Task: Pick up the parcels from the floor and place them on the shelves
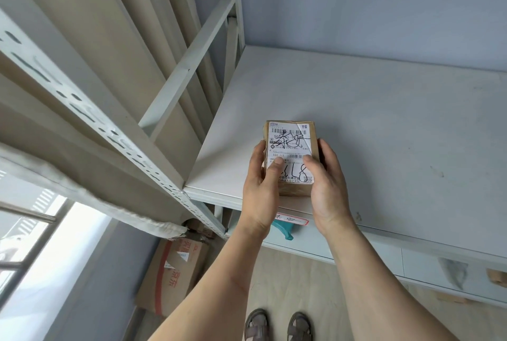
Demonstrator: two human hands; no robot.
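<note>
A small brown cardboard parcel (292, 146) with a white shipping label and black handwriting is held over the front left part of a white shelf board (384, 135). My left hand (260, 187) grips its left side with the thumb on the label. My right hand (326, 184) grips its right side, thumb also on the label. I cannot tell whether the parcel's base touches the board.
A white perforated shelf post (90, 118) slants across the left. A lower shelf (384, 255) holds a teal item (284, 229) and small parcels. A large cardboard box (175, 272) stands on the floor beside the window (30, 231). My sandalled feet (278, 325) are on the wood floor.
</note>
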